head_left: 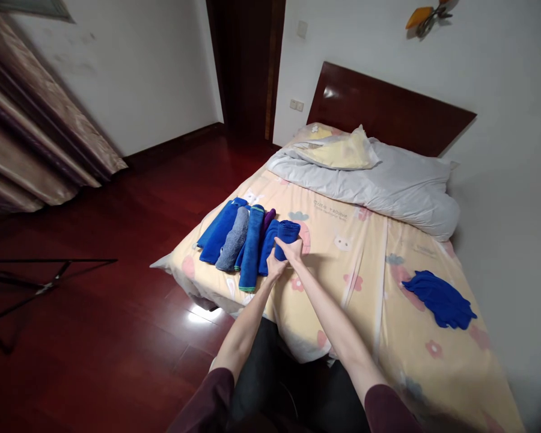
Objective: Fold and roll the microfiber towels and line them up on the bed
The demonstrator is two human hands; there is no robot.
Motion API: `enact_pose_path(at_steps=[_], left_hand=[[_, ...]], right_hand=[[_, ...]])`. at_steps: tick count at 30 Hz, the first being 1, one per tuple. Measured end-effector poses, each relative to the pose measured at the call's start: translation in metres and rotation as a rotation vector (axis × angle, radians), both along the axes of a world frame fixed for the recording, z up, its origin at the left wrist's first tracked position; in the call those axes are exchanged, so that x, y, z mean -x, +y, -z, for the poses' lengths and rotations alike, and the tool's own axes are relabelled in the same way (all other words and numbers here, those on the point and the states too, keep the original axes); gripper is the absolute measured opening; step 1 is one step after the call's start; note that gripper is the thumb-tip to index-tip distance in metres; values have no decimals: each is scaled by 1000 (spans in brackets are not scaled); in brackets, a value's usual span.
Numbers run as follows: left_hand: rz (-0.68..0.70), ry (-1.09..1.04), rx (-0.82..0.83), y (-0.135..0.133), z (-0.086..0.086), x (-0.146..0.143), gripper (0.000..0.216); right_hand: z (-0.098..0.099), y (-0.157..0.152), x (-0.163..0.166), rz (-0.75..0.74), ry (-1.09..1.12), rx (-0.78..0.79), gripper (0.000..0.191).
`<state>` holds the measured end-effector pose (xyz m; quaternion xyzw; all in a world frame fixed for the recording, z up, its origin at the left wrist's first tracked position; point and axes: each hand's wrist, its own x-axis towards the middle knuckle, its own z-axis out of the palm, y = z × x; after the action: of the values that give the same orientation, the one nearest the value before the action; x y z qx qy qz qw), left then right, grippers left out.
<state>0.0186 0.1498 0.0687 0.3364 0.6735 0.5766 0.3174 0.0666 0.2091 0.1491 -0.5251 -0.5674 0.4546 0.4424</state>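
Note:
Both my hands hold a rolled blue towel (288,231) at the right end of a row of rolled towels on the bed. My left hand (276,263) is closed round its near left side, and my right hand (292,249) grips it from the near right. Just left of it lies another blue roll (267,249). Farther left are a blue-green towel roll (252,249), a grey-blue roll (234,240) and a deep blue roll (219,237). Part of a purple towel (268,218) shows behind. The undersides of my fingers are hidden.
A crumpled blue towel (442,299) lies at the bed's right side. A grey quilt (401,174) and a yellow pillow (342,150) are by the dark wooden headboard (388,102). Black metal stand legs (49,285) are on the red floor at left, near the curtain (31,132).

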Motion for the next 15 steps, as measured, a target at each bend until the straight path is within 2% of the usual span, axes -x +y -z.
enact_pose_path(at_steps=[5, 10, 15], left_hand=[[-3, -27, -44, -1, -6, -2, 48], [7, 2, -39, 2, -1, -2, 55], [-96, 151, -189, -6, 4, -2, 90]], right_hand=[[7, 2, -3, 7, 19, -3, 46], [8, 1, -4, -29, 24, -16, 48], [0, -8, -16, -42, 40, -108, 69]])
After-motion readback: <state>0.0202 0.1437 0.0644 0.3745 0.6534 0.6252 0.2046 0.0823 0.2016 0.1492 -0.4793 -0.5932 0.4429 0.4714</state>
